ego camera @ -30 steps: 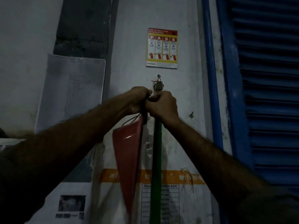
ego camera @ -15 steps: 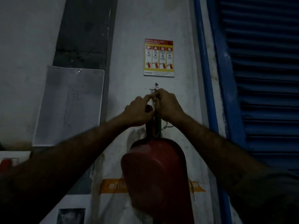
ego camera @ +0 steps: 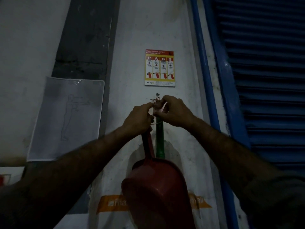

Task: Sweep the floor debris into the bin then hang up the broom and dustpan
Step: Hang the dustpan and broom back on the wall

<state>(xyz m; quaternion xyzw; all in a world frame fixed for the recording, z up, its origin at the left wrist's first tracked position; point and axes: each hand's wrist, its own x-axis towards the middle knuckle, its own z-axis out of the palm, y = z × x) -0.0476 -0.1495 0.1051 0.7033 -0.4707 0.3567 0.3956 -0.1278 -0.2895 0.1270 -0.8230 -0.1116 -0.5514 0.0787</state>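
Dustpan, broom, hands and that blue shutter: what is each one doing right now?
Red dustpan: upright against the wall, scoop down, handle up.
Green broom handle: upright behind the dustpan.
Left hand: grips the dustpan handle's top.
Right hand: pinches something pale by the wall hook.
Blue shutter: closed.

both hands are raised to a wall hook (ego camera: pixel 157 98): the left hand (ego camera: pixel 140 119) grips the top of the red dustpan (ego camera: pixel 156 187) handle, the right hand (ego camera: pixel 175 111) pinches a pale loop at the hook. the green broom handle (ego camera: pixel 159 139) hangs just behind the dustpan, below a fire extinguisher poster (ego camera: pixel 159 67), with a blue shutter (ego camera: pixel 264 80) to the right.
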